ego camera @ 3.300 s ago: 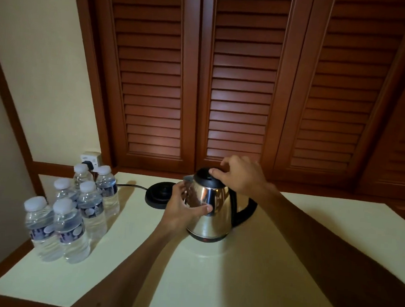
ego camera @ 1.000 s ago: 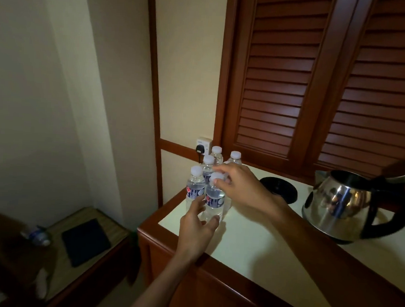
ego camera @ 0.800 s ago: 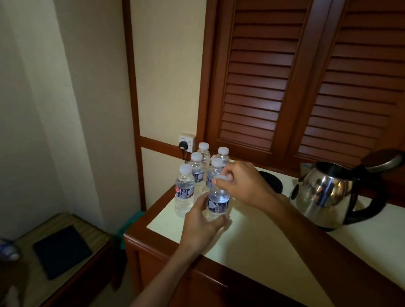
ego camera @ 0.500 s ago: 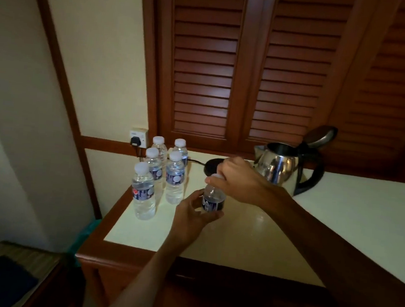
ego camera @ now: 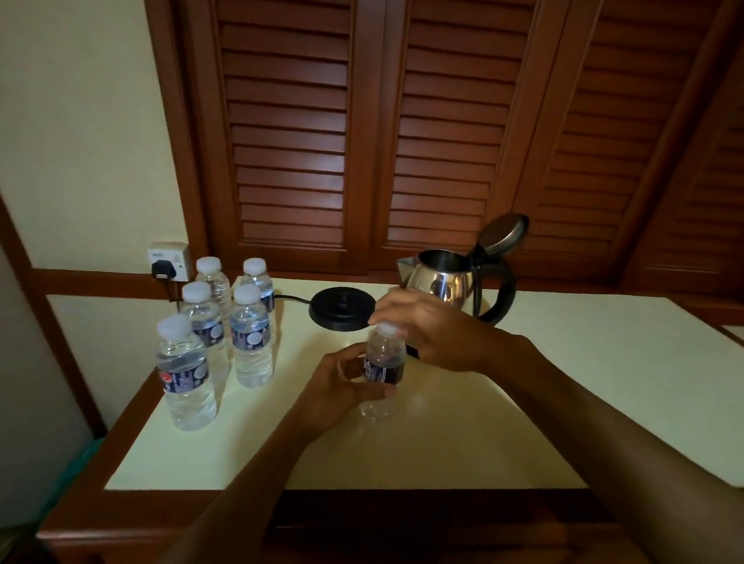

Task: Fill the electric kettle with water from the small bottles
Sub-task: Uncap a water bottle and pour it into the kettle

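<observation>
We see one small bottle (ego camera: 382,370) held upright near the middle of the counter (ego camera: 530,381), long axis vertical, white cap (ego camera: 387,329) pointing up. Its base appears to sit on the counter top; we cannot tell for certain.

Left hand (ego camera: 340,385): grip narrow, fingers and thumb curled round the bottle's labelled midsection from its 9 o'clock side.

Right hand (ego camera: 433,330): comes in from 3 o'clock, fingertips closed on the cap from above. Grip tight on the cap.

Count, bottles: six in all. Five capped bottles (ego camera: 221,328) stand upright in a cluster at 9 o'clock from the held one, well apart from it, all caps up. Two at the back, two in the middle, one alone in front nearest the counter edge.

Count, kettle: one steel electric kettle (ego camera: 443,282), at 12 to 1 o'clock from the held bottle, upright, lid (ego camera: 501,233) hinged open and tipped back. Spout points toward 9 o'clock, black handle toward 3 o'clock. It stands on the counter, off its base.

One round black kettle base (ego camera: 337,312) lies just beside the kettle at its 9 o'clock. A black cord (ego camera: 292,297) runs from it behind the cluster toward one wall socket (ego camera: 167,258) with a plug in it.

Louvred wooden doors (ego camera: 416,130) fill the wall behind.
</observation>
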Motion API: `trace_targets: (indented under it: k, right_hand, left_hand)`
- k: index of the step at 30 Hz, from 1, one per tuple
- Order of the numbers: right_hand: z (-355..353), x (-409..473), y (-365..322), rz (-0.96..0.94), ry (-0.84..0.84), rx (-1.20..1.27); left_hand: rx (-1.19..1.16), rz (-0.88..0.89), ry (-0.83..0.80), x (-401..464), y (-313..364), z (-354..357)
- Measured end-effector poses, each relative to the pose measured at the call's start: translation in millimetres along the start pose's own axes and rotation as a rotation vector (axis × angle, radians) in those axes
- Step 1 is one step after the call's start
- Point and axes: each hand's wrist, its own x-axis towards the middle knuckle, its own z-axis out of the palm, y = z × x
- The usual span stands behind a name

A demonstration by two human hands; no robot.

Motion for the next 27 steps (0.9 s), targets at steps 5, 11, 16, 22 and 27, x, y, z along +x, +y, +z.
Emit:
trace_targets:
  k: [5,11,16,22,27]
  right_hand:
    - [-1.2,-8.9,12.1,-0.035,0.042,0.077]
    - [-6.2,-17.4,30.2,-0.044,0.01,0.141]
    - [-22.4,-19.1,46.5,-0.056,0.015,0.124]
    - [-24.2,-55.8,89.1,0.004,0.013,0.202]
    - [38.0,-107.2,143.7,0.182,-0.121,0.259]
  left_hand:
    - [-0.038,-0.025,-0.118,9.8,4.2,3.1]
    - [-0.036,-0.062,-0.193,20.5,7.8,11.2]
    - [-0.112,-0.141,-0.184,30.4,3.4,21.3]
    - [-0.191,-0.12,-0.063,31.0,5.5,42.3]
    - [-0.168,-0.089,0.123,29.4,10.6,62.0]
